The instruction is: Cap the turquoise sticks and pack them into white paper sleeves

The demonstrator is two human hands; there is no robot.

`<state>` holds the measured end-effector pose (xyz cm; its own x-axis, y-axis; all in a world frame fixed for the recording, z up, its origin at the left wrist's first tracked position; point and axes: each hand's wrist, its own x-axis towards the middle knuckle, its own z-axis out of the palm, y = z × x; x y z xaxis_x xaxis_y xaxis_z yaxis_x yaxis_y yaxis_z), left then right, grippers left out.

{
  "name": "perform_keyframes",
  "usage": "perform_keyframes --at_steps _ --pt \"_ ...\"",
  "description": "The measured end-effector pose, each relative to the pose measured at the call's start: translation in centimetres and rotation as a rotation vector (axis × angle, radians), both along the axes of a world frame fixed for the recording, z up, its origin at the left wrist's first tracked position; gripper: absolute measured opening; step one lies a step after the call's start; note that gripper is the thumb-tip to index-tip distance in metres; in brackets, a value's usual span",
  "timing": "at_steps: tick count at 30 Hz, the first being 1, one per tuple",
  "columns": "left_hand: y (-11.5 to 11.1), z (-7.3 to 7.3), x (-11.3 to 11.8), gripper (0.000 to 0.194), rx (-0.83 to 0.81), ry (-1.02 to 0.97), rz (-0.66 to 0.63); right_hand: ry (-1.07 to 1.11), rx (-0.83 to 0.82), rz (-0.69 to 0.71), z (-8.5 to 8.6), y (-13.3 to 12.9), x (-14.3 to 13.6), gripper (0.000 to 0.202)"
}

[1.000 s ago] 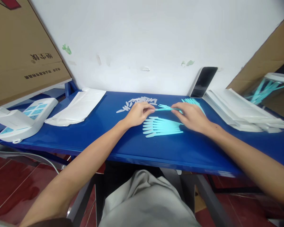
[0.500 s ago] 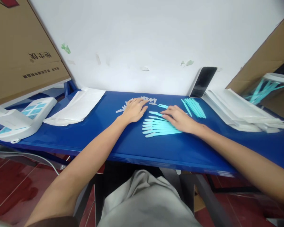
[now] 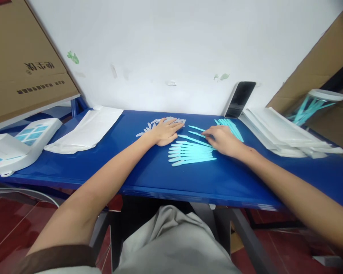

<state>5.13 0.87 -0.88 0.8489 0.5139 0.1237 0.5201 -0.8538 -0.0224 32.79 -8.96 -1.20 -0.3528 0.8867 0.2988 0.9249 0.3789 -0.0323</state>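
My left hand (image 3: 165, 132) lies with spread fingers over a loose pile of small whitish pieces (image 3: 152, 124) near the wall. To its right, my right hand (image 3: 221, 140) is closed, thumb and forefinger pinched at the end of a thin turquoise stick (image 3: 196, 133). Below it several turquoise sticks (image 3: 191, 153) lie side by side in a fan, their rounded ends to the left. Another turquoise stick (image 3: 194, 128) lies just above the pinched one. More turquoise sticks (image 3: 234, 129) form a bundle behind my right hand, which partly hides them.
A phone (image 3: 240, 99) leans on the wall. White bags (image 3: 286, 133) and a clear jar of sticks (image 3: 314, 106) are at the right. On the left are a flat white bag (image 3: 85, 131), a white device (image 3: 36, 142) and a cardboard box (image 3: 28, 64).
My right hand has moved off the top stick of the fan to one farther back. My left hand's fingers have shifted slightly over the whitish pieces. The camera view has turned a little.
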Motion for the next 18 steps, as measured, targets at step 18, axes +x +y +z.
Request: perform_keyframes --at_steps 18 --pt "-1.5 1.2 -0.6 0.033 0.228 -0.14 0.08 0.129 0.052 0.017 0.4 -1.3 -0.5 0.033"
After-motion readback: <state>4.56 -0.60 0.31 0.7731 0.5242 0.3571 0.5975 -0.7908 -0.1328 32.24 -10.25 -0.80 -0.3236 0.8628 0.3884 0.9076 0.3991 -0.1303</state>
